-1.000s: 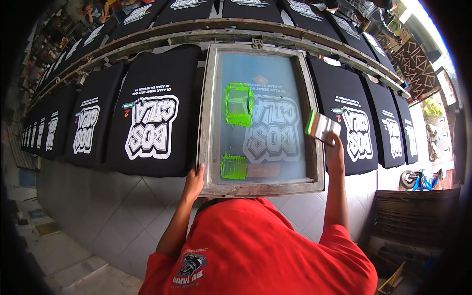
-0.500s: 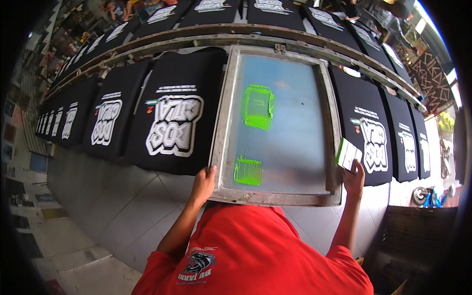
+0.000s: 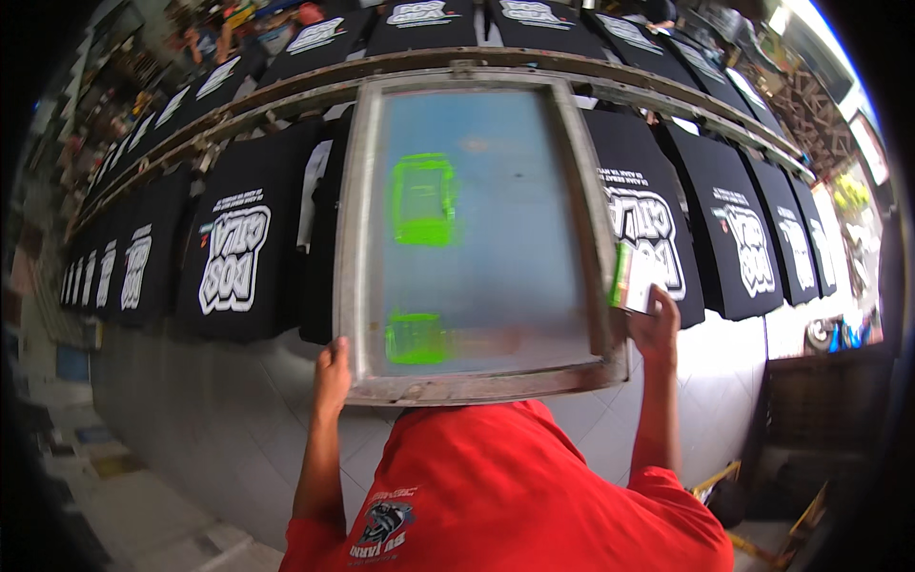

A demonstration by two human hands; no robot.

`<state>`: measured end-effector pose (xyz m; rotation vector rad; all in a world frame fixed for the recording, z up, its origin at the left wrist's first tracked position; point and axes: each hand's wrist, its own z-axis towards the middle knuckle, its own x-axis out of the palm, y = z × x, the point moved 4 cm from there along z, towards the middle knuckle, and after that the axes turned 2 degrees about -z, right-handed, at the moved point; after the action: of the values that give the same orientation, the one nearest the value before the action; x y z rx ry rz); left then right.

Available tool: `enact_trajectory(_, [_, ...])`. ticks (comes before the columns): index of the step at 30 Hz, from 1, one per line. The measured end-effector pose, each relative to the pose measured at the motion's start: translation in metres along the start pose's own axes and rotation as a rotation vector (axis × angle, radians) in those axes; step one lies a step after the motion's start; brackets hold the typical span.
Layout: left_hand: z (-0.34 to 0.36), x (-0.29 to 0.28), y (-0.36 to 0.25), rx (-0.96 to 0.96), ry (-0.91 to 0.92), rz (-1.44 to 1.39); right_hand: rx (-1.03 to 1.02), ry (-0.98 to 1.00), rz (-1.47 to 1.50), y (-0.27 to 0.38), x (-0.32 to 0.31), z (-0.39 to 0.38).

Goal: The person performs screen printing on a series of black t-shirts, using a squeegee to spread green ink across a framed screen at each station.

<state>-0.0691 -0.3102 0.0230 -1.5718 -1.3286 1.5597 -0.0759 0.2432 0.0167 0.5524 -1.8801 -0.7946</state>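
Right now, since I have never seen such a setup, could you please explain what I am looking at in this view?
There is no machine holding things here, just a person's two bare hands. The view comes from the left of two wide fisheye cameras worn on the head, looking down, so straight edges bend. The left hand grips a large framed screen near its lower left corner. The right hand, by the screen's right side, holds a small flat tool with a green edge. The screen's blue-grey surface carries two bright green patches. Around it, black garments with white prints lie in rows.
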Motion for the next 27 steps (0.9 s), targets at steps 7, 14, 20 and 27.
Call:
enact_trajectory(7, [0.024, -0.144, 0.070, -0.094, -0.077, 0.038, 0.126, -0.029, 0.137, -0.133, 0.102, -0.045])
enact_trajectory(14, [0.055, -0.171, 0.088, -0.115, -0.039, 0.067, 0.116, -0.001, 0.127, -0.160, 0.138, -0.042])
enact_trajectory(20, [0.069, -0.164, 0.090, -0.121, -0.002, 0.026, 0.113, -0.069, 0.051, -0.158, 0.130, -0.027])
enact_trajectory(27, [0.081, -0.150, 0.078, -0.089, 0.044, 0.051, 0.094, -0.059, 0.102, -0.145, 0.137, -0.021])
